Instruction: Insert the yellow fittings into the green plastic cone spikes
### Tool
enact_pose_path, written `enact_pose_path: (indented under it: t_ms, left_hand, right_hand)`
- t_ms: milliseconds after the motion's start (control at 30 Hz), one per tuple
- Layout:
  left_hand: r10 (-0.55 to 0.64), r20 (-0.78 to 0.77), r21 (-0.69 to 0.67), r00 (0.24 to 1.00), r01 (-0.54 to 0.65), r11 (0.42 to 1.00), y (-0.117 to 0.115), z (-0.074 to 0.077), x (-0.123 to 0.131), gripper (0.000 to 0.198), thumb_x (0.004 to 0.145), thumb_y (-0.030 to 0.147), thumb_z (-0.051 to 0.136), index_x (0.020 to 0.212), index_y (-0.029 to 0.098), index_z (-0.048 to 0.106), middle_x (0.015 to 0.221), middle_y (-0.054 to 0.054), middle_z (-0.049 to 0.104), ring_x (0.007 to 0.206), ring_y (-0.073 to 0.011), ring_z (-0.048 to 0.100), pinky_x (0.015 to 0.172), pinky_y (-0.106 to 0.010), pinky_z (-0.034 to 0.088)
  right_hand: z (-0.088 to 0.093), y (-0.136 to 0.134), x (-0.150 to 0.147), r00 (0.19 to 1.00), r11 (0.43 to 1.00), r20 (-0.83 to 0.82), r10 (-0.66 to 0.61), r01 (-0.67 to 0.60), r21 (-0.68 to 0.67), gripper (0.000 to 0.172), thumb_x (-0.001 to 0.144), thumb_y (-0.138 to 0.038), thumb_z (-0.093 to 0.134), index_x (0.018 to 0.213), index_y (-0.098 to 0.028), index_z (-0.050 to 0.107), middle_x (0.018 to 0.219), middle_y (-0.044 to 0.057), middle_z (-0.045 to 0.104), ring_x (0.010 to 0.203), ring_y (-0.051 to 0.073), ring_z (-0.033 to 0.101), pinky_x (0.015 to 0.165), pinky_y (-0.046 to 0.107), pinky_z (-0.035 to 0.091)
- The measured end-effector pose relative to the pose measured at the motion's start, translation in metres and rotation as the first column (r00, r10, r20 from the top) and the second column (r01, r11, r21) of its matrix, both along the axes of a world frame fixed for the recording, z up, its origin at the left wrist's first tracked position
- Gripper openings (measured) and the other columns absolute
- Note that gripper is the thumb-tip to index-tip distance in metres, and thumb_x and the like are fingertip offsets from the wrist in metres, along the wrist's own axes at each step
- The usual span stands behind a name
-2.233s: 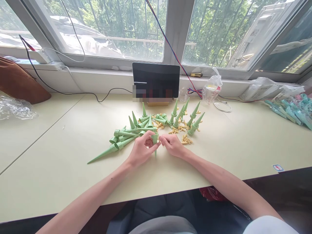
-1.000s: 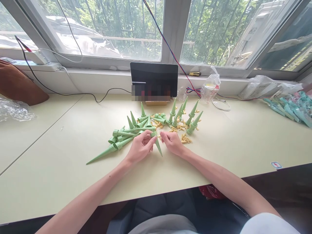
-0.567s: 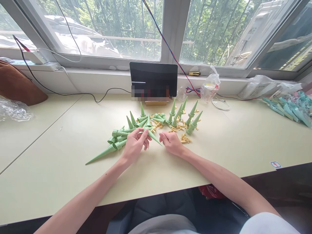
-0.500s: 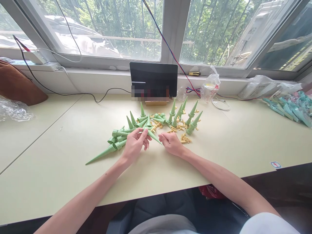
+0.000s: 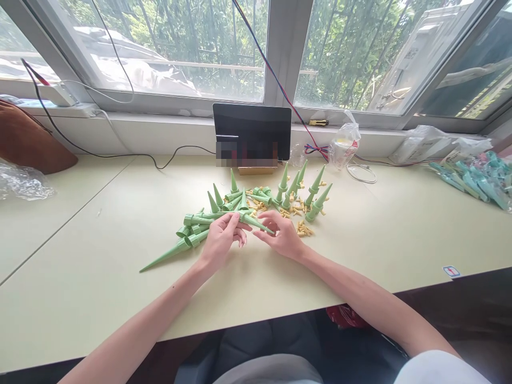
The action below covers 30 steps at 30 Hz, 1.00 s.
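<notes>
My left hand (image 5: 224,234) pinches the wide end of a green plastic watering spike (image 5: 256,222) between thumb and fingers, its point slanting down to the right. Around that point, my right hand (image 5: 282,234) has its thumb and fingers apart; whether they touch the spike I cannot tell. More green spikes (image 5: 196,220) lie heaped beside my left hand, one long spike (image 5: 166,257) pointing toward the lower left. Beyond my right hand, several spikes (image 5: 319,204) stand point up with small yellow valves in their sides. Loose yellow valves (image 5: 304,229) lie among them.
A dark-screened tablet (image 5: 253,130) leans on a small brown stand at the windowsill. Cables, a plastic-bagged cup (image 5: 344,144) and a yellow cutter (image 5: 319,122) are at the back. Teal plastic pieces (image 5: 476,176) are piled far right; a brown bag (image 5: 32,138) sits far left.
My right hand has gone from closed fingers beside the spike's tip to thumb and fingers spread around it. The held spike has shifted slightly right and its point sits a little higher.
</notes>
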<state>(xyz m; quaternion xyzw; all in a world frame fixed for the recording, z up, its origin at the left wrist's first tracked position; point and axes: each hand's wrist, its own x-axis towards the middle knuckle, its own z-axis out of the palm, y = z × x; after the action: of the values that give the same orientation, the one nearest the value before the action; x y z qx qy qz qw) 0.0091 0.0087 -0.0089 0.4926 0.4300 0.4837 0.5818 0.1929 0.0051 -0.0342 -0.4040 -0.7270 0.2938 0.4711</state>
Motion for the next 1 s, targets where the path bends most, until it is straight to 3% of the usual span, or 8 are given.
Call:
enact_pose_path:
  t_ms: [233, 400, 500, 633, 800, 1000]
  left_hand:
    - [-0.147, -0.066, -0.075, 0.987, 0.142, 0.987, -0.005, -0.002, 0.003, 0.036, 0.089, 0.051, 0.061, 0.089, 0.015, 0.059, 0.080, -0.008, 0.072, 0.048, -0.0108, 0.058, 0.045, -0.024, 0.048]
    - [-0.199, -0.213, -0.052, 0.957, 0.192, 0.980, -0.004, -0.002, 0.001, 0.039, 0.091, 0.053, 0.055, 0.083, 0.015, 0.060, 0.077, -0.006, 0.070, 0.046, -0.0103, 0.057, 0.043, -0.023, 0.045]
    - [-0.161, -0.390, 0.050, 0.907, 0.195, 0.979, -0.006, -0.003, 0.001, 0.035, 0.092, 0.050, 0.054, 0.086, 0.016, 0.063, 0.069, -0.003, 0.068, 0.042, -0.0106, 0.054, 0.042, -0.023, 0.041]
    - [-0.019, -0.577, 0.251, 0.817, 0.200, 0.947, -0.008, -0.005, 0.001, 0.025, 0.091, 0.041, 0.056, 0.093, 0.018, 0.064, 0.058, 0.003, 0.061, 0.045, -0.0118, 0.052, 0.050, -0.024, 0.040]
    - [0.068, -0.639, 0.341, 0.766, 0.203, 0.918, -0.006, -0.009, 0.000, 0.018, 0.091, 0.030, 0.052, 0.096, 0.018, 0.064, 0.051, 0.008, 0.045, 0.047, -0.0109, 0.041, 0.053, -0.023, 0.035]
    - [0.025, -0.642, 0.344, 0.766, 0.259, 0.903, -0.004, -0.014, -0.001, 0.026, 0.094, 0.021, 0.040, 0.105, 0.019, 0.063, 0.061, 0.004, 0.059, 0.050, -0.0109, 0.047, 0.057, -0.023, 0.039]
  right_hand:
    - [0.002, -0.002, 0.000, 0.996, 0.995, -0.081, -0.045, 0.052, 0.085, 0.020, 0.090, -0.037, 0.064, 0.098, -0.019, 0.065, 0.092, 0.008, 0.070, 0.083, 0.018, 0.067, 0.059, 0.025, 0.054]
    - [0.000, 0.000, 0.001, 0.995, 0.994, -0.092, -0.036, 0.046, 0.100, 0.023, 0.093, -0.040, 0.060, 0.096, -0.018, 0.067, 0.087, 0.007, 0.067, 0.068, 0.014, 0.061, 0.054, 0.025, 0.052]
    - [-0.001, 0.001, 0.002, 0.995, 0.991, -0.079, -0.056, 0.066, 0.121, 0.023, 0.095, -0.039, 0.059, 0.092, -0.018, 0.067, 0.084, 0.006, 0.064, 0.060, 0.010, 0.056, 0.054, 0.024, 0.049]
    - [0.000, 0.000, 0.001, 0.996, 0.988, -0.026, -0.086, 0.089, 0.123, 0.026, 0.096, -0.039, 0.055, 0.084, -0.018, 0.064, 0.080, 0.004, 0.061, 0.060, 0.011, 0.053, 0.054, 0.023, 0.046]
    - [0.003, -0.001, 0.000, 0.992, 0.982, 0.036, -0.124, 0.117, 0.145, 0.026, 0.095, -0.037, 0.054, 0.079, -0.018, 0.061, 0.077, 0.003, 0.061, 0.056, 0.011, 0.048, 0.053, 0.024, 0.043]
    - [0.024, 0.002, 0.015, 0.972, 0.990, 0.196, -0.130, 0.117, 0.072, 0.018, 0.092, -0.032, 0.056, 0.082, -0.018, 0.063, 0.062, -0.002, 0.056, 0.049, 0.010, 0.042, 0.052, 0.023, 0.038]
